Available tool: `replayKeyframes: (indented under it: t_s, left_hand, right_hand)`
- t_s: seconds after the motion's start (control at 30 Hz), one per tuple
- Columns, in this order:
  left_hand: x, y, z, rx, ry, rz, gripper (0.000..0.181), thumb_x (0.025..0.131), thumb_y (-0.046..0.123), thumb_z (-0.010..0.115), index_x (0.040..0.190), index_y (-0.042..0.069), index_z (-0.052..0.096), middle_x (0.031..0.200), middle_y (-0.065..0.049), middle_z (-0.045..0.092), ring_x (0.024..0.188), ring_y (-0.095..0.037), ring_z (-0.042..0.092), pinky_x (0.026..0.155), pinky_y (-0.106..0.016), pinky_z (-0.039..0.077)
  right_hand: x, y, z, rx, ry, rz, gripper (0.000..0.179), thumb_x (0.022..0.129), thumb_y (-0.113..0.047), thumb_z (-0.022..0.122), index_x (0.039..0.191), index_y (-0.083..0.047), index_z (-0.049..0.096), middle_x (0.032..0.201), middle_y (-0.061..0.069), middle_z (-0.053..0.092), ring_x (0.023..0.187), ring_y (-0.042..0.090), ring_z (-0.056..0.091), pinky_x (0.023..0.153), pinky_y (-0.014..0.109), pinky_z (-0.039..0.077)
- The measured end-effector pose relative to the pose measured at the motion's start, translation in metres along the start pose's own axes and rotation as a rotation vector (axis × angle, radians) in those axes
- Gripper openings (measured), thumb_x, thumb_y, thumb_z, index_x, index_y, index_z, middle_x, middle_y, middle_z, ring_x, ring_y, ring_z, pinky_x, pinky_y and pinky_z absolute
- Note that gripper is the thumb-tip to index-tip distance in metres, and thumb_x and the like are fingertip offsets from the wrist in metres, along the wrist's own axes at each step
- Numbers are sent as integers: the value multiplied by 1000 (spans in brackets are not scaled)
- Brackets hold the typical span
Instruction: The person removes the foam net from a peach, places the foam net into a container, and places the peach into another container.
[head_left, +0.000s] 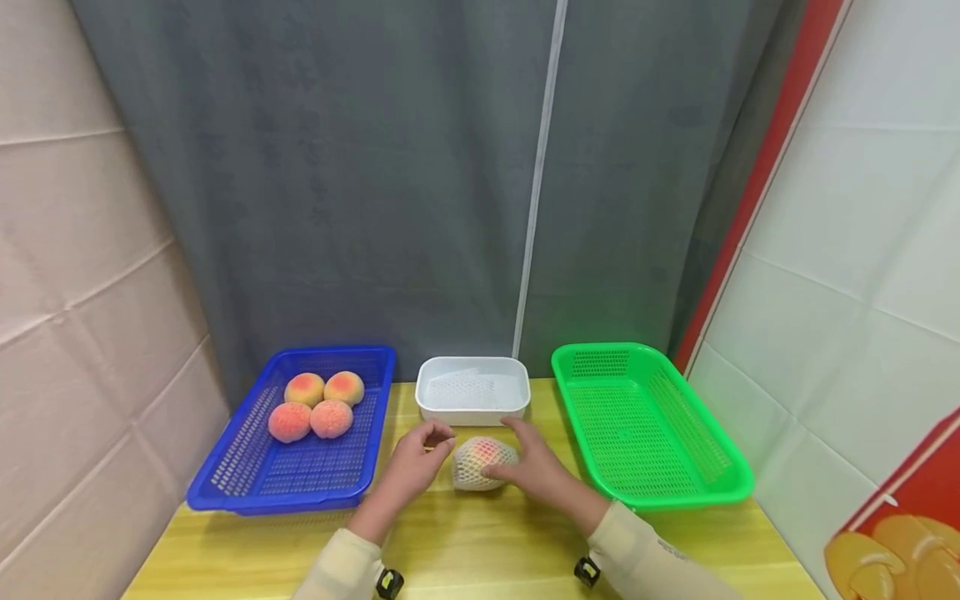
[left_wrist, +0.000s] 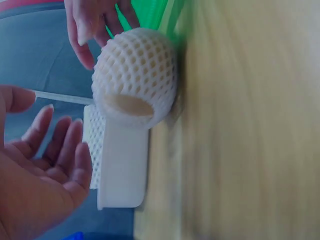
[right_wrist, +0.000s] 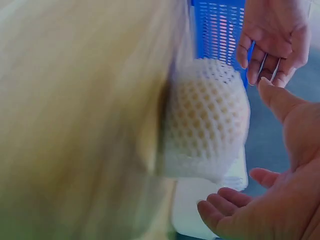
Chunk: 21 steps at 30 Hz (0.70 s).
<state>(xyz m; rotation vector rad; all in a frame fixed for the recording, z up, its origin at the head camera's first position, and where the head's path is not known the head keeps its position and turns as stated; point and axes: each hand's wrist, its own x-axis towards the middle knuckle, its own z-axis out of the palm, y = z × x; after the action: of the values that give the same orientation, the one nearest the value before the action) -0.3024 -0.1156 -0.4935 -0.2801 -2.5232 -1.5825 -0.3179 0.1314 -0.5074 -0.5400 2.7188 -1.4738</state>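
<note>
A peach in a white foam net sleeve point(head_left: 483, 463) rests on the wooden table between both hands. Its reddish top shows through the mesh, and the left wrist view reveals an open end of the net point(left_wrist: 131, 104). To its left is my left hand point(head_left: 415, 460), fingers loosely bent and holding nothing, apart from the fruit. On the other side my right hand point(head_left: 542, 467) spreads thumb and fingers around the peach's right side. The right wrist view shows that hand point(right_wrist: 280, 195) with a gap to the net, gripping nothing.
Behind the peach stands a white plastic tub point(head_left: 472, 417) containing foam nets point(head_left: 463, 385). A blue basket point(head_left: 281, 500) with several peaches point(head_left: 331, 419) is at left. The green basket point(head_left: 637, 442) sits at right. A grey curtain point(head_left: 337, 183) hangs behind.
</note>
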Motion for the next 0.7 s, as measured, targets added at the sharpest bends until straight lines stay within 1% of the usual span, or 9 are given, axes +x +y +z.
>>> replayKeyframes:
  t_s: [0.1, 0.17, 0.33, 0.43, 0.57, 0.7]
  left_hand:
    - [-2, -2, 3, -26, 25, -64, 11, 104, 17, 73, 110, 7, 75, 108, -4, 75, 106, -21, 68, 97, -46, 55]
    - [-3, -3, 5, -49, 32, -105, 15, 104, 18, 73, 110, 5, 75, 107, -5, 75, 104, -22, 68, 95, -44, 55]
    - [-6, -7, 9, -128, 32, -169, 18, 104, 17, 70, 110, 0, 72, 104, -11, 75, 103, -34, 72, 86, -39, 56]
    - [-7, -10, 10, -179, 25, -213, 19, 105, 16, 68, 110, -2, 71, 107, -13, 74, 107, -40, 73, 87, -43, 59]
    - [-7, -15, 12, -210, 19, -256, 20, 105, 17, 68, 111, -2, 71, 110, -12, 74, 108, -37, 72, 91, -46, 61]
    - [-6, -17, 12, -194, 10, -263, 22, 105, 19, 69, 110, -3, 73, 110, -14, 75, 106, -33, 72, 87, -43, 60]
  right_hand:
    - [1, 7, 8, 28, -19, -19, 99, 84, -24, 98, 162, 3, 43, 162, 33, 46, 149, 53, 45, 122, 71, 35]
    - [3, 12, 12, 33, -40, -41, 98, 84, -22, 98, 161, 3, 43, 161, 33, 46, 148, 53, 47, 122, 70, 36]
    - [7, 23, 15, 12, -84, -73, 104, 83, -26, 99, 164, 1, 40, 163, 30, 47, 147, 47, 50, 123, 66, 37]
    - [10, 25, 16, 10, -116, -84, 105, 84, -26, 98, 166, -1, 38, 161, 28, 49, 142, 42, 55, 121, 64, 41]
    - [12, 29, 17, 42, -173, -88, 102, 86, -24, 98, 167, -3, 40, 156, 21, 57, 132, 33, 62, 115, 59, 47]
    - [14, 33, 20, 48, -205, -91, 99, 85, -23, 98, 165, -5, 43, 151, 15, 62, 129, 28, 64, 113, 54, 50]
